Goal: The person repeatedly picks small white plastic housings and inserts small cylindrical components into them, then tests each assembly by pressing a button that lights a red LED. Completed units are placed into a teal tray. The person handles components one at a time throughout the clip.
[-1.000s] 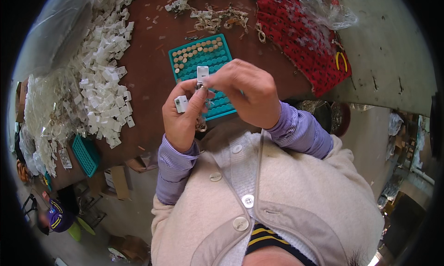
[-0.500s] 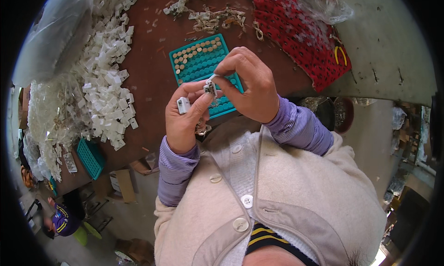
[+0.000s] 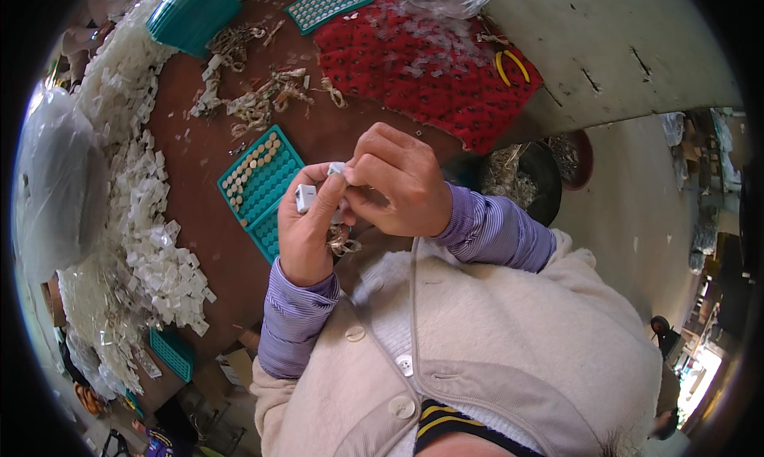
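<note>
Brown surface (image 3: pixel 195 218) before you; heap of white pieces (image 3: pixel 155 250), on its left; red patterned cloth (image 3: pixel 446 91), ahead right; teal tray (image 3: pixel 274 180), part-filled with tan discs (image 3: pixel 263 151); your left grip (image 3: pixel 305 234) and right grip (image 3: pixel 402 182), fingertips pinched; white block (image 3: pixel 305 198), lodged in your left fingers; small white piece (image 3: pixel 337 168), pinched between both

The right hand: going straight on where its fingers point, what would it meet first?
Most likely the small white piece pinched in the left hand; the right hand looks right against it, though depth is unclear.
</note>
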{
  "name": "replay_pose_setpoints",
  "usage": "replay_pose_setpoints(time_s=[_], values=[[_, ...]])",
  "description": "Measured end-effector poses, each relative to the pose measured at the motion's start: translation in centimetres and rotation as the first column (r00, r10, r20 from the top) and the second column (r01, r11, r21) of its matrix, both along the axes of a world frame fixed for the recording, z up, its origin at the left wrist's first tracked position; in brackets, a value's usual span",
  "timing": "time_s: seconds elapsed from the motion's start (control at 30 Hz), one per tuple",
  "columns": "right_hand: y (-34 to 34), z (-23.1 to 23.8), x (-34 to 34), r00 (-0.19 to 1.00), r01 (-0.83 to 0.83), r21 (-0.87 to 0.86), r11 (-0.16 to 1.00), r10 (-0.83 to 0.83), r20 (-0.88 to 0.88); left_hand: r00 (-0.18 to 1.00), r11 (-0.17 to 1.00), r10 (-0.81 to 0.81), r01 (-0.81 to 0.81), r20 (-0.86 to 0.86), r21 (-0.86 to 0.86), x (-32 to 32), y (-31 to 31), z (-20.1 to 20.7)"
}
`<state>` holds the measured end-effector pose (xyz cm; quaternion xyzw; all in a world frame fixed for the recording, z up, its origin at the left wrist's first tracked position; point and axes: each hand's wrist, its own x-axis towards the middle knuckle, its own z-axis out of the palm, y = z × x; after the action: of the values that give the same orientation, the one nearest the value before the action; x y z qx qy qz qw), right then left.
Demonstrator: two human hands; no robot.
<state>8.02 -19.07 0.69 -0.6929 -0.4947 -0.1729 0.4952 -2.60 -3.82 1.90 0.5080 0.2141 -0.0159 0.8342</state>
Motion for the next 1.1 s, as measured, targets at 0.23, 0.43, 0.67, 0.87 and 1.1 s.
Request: replay_pose_setpoints(time_s=[0.23,0.43,0.67,0.87,1.1], values=[[-1.1,-0.5,3.8,1.000,0.014,-0.187,0.982,-0.016,-0.010,0.995,0.971,0.096,-0.102,-0.037,-0.218,2.3,0.9,-1.7],[-1.3,-0.5,12.3,0.910,0.415,-0.470,0.780,-0.343,0.234,0.978,0.939,0.187,-0.151,0.092,-0.308,1.7,3.2,-2.0],[1.5,0.4,6.5,0.695,-0.280,0.103,0.954,0.276,-0.664,0.992,0.957,-0.001,0.037,0.123,-0.288,1.3,3.0,-2.3],[1.2,1.7,4.2,0.808,-0.235,0.023,0.972,0.209,-0.552,0.990,0.962,0.042,-0.004,0.132,-0.273,0.5,1.7,-1.9],[0.7,1.2,1.2,0.992,-0.022,0.040,0.999,0.027,-0.126,0.975,0.978,0.153,-0.126,0.161,-0.167,0.4,0.2,-1.4]])
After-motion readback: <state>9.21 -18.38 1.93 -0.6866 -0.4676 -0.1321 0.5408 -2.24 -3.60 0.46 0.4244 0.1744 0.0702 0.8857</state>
